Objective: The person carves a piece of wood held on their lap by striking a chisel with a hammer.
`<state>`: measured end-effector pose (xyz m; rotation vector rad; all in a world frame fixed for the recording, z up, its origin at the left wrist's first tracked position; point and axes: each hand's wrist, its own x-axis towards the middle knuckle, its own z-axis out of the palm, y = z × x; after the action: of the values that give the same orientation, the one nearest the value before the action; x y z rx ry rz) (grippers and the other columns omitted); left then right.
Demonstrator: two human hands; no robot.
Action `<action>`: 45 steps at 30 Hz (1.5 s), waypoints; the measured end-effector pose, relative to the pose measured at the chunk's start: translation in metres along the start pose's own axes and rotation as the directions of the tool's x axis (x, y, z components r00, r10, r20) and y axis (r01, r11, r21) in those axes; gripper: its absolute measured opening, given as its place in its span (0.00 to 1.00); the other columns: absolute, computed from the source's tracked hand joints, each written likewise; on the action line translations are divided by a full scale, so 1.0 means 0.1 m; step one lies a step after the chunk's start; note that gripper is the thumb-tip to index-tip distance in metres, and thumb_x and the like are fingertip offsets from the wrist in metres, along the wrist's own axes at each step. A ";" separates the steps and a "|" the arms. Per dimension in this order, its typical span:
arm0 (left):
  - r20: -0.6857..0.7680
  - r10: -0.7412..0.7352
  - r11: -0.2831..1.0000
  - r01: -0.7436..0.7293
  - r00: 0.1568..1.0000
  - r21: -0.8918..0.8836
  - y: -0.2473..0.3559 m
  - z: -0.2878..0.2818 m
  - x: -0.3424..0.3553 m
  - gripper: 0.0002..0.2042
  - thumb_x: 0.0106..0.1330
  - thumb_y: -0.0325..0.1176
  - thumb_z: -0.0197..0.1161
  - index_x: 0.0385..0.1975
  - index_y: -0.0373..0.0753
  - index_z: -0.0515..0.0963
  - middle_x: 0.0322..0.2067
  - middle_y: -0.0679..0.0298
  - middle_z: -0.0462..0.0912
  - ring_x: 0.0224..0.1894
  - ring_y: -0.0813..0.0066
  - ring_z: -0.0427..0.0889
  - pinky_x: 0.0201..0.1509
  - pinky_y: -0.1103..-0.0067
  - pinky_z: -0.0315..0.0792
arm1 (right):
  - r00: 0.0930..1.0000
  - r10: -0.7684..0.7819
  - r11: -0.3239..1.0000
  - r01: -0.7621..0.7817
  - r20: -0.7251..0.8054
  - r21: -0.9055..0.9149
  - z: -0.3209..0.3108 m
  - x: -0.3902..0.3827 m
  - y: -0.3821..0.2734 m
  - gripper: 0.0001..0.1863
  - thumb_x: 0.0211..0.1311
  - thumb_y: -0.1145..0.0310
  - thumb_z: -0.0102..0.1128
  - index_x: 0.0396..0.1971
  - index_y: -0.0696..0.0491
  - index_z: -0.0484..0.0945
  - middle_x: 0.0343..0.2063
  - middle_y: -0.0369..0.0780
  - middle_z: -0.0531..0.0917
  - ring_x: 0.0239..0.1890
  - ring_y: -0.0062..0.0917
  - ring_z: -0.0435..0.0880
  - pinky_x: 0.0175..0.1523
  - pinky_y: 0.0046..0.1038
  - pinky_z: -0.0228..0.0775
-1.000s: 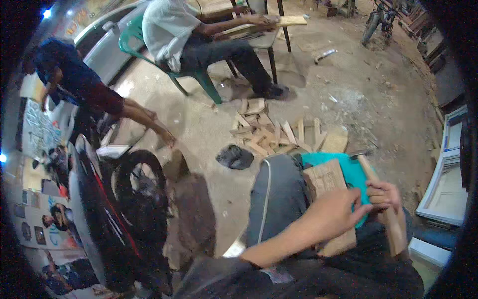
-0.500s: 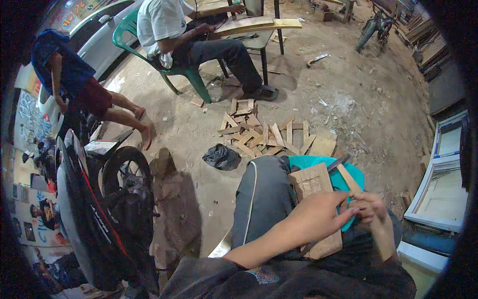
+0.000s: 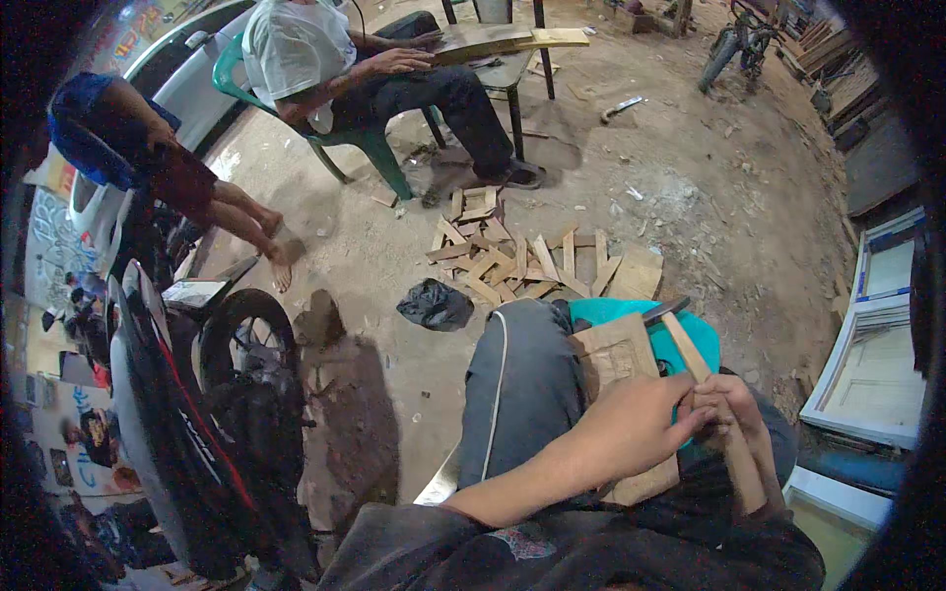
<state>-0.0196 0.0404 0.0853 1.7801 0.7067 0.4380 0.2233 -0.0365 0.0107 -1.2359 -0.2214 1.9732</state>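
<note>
Wooden-handled and dark-headed, a hammer (image 3: 694, 357) is gripped in the right hand (image 3: 737, 406), its head at the far end. Just left, a carved board (image 3: 613, 357) rests on the person's lap (image 3: 522, 389), partly under the left hand (image 3: 645, 419), whose bent fingers meet the right hand's (whether they pinch anything, I cannot tell). Turquoise material (image 3: 698, 337) shows beside the board. Beyond lie piled wood pieces (image 3: 544, 258), near a black plastic bag (image 3: 434, 305); farther off, a co-worker (image 3: 296, 49) sits on a green chair (image 3: 370, 163).

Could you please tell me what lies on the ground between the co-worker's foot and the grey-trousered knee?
In the head view, a pile of wooden pieces lies between the foot and the knee.
</note>
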 end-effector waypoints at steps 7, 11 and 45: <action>0.040 -0.019 0.998 0.017 0.999 0.055 -0.04 0.04 0.01 0.17 0.65 0.45 0.57 0.28 0.33 0.73 0.22 0.49 0.79 0.28 0.47 0.79 0.33 0.60 0.72 | 0.931 -0.329 0.776 0.363 -0.160 0.516 0.16 -0.28 -0.33 0.14 0.63 0.69 0.43 0.48 0.54 0.66 0.16 0.33 0.67 0.09 0.16 0.64 0.11 0.22 0.61; 0.054 -0.008 0.998 0.005 0.999 0.058 -0.06 0.04 0.02 0.17 0.65 0.45 0.56 0.29 0.33 0.74 0.22 0.49 0.79 0.28 0.47 0.80 0.33 0.60 0.72 | 0.765 -0.356 0.819 0.532 -0.537 0.214 0.66 -0.10 -0.27 0.13 0.62 0.67 0.47 0.46 0.52 0.67 0.17 0.32 0.67 0.09 0.19 0.65 0.14 0.24 0.62; 0.019 0.048 0.999 -0.048 0.999 0.026 -0.13 -0.02 0.01 0.13 0.66 0.38 0.55 0.29 0.33 0.74 0.23 0.46 0.78 0.29 0.45 0.79 0.34 0.59 0.71 | 0.911 -0.247 0.922 0.326 -0.331 0.210 0.23 0.06 -0.13 0.08 0.63 0.66 0.51 0.41 0.47 0.69 0.13 0.28 0.64 0.07 0.12 0.58 0.10 0.18 0.51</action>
<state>-0.0234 0.0452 0.0740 1.8265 0.6609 0.4460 0.2093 -0.0184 0.0254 -1.2294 0.0109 1.4850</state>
